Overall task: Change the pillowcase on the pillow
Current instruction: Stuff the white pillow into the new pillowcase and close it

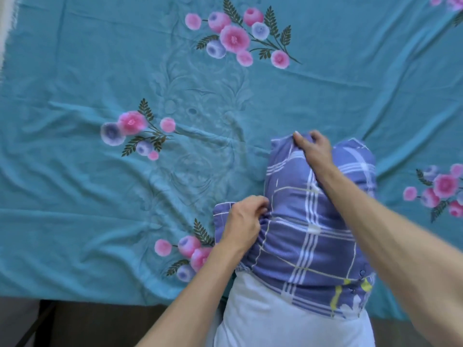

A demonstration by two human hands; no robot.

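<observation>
Purple checked pillowcase (310, 221) half covers our white pillow (263, 311) at the bedspread's (100, 71) near edge; left hand (244, 221) bunches its side, right hand (313, 146) pinches its far corner, likely to work it along.

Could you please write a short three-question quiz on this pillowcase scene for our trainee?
1. True or false: the purple plaid pillowcase covers the whole white pillow.
2. Which hand grips the pillowcase's far end? A) left B) right
3. What does the pillow lie on?

Key
1. False; the pillow's near end is bare.
2. B; the right hand pinches the far end, while the left hand grips bunched fabric at the pillowcase's left side.
3. A teal bedsheet with pink and blue flowers.
</observation>
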